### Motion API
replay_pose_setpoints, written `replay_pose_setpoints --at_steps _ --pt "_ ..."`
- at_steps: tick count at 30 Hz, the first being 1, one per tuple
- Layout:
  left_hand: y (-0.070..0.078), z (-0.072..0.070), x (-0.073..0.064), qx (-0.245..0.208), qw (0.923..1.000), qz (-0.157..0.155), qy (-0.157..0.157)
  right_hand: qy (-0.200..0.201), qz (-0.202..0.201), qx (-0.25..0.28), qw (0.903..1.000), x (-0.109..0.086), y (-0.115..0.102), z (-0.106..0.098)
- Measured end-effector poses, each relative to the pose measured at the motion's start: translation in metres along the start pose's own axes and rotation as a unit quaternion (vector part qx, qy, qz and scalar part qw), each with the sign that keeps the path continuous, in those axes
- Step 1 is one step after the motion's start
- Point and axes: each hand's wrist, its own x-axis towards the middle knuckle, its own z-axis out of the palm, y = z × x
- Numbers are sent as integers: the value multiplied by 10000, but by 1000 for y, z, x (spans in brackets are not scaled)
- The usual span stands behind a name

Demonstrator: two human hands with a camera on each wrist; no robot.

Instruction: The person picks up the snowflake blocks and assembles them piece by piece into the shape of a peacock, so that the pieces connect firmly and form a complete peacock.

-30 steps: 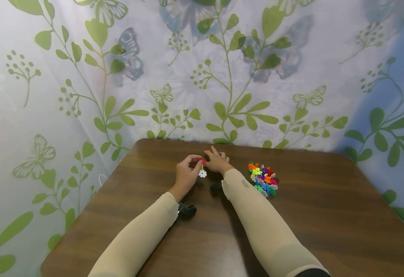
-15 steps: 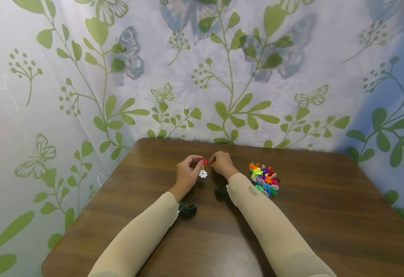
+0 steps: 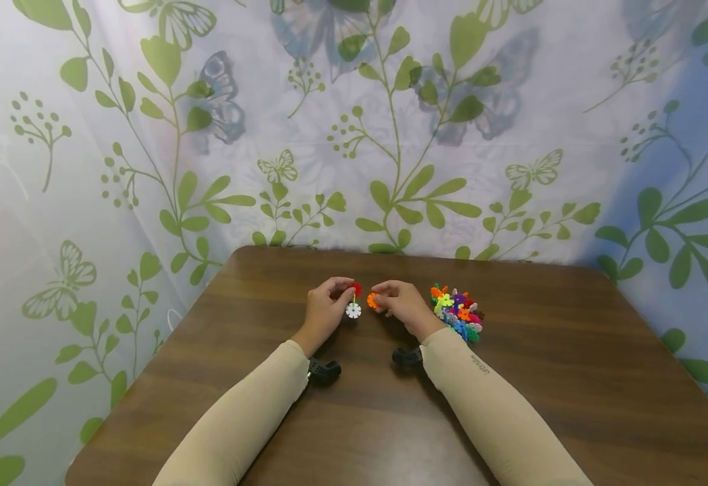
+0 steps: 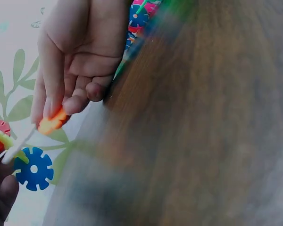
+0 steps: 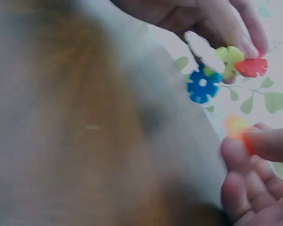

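Observation:
My left hand [image 3: 322,312] pinches a small chain of notched plastic snowflake discs by its red disc [image 3: 358,289]. A white disc [image 3: 354,310] hangs below. In the right wrist view a yellow-green disc [image 5: 231,55] links red to white, and a blue disc [image 5: 196,89] joins at the bottom. My right hand [image 3: 411,309] pinches a single orange snowflake disc [image 3: 371,300] between thumb and fingers. It faces the chain across a small gap, and its lower part is covered by the fingers. Both hands are over the far half of the table.
A heap of multicoloured snowflake discs [image 3: 458,312] lies on the brown wooden table [image 3: 354,425], just right of my right hand. Black wrist-worn devices show beneath both wrists. A leaf-and-butterfly printed curtain [image 3: 329,135] stands along the table's far edge.
My right hand has drawn back from beside the red disc, moving right and slightly nearer, with the orange disc now plainly visible in its fingers. My left hand has stayed nearly still.

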Motion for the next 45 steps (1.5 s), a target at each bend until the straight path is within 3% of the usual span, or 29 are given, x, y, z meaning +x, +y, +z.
replay_pose_setpoints --at_steps 3,6,13,18,29,39,45 --pt "1 0 -2 10 9998 -45 -210 267 82 936 9952 -8 6 5" --pt "1 0 -5 94 9990 -56 -445 500 170 1754 9831 -16 12 10" --pt "0 0 -8 71 9956 -107 -926 493 267 2515 9662 -28 14 17" --pt "0 1 -9 -51 9948 -83 -1017 595 99 2681 9615 -30 14 17" --pt "7 2 -9 -309 9947 49 -984 554 -97 2620 9634 -33 11 17" --pt "14 -1 -5 50 9948 227 -988 467 -129 2650 9630 -36 7 18" --pt "16 -2 -4 150 9916 239 -1262 239 -4 2452 9692 -38 5 11"
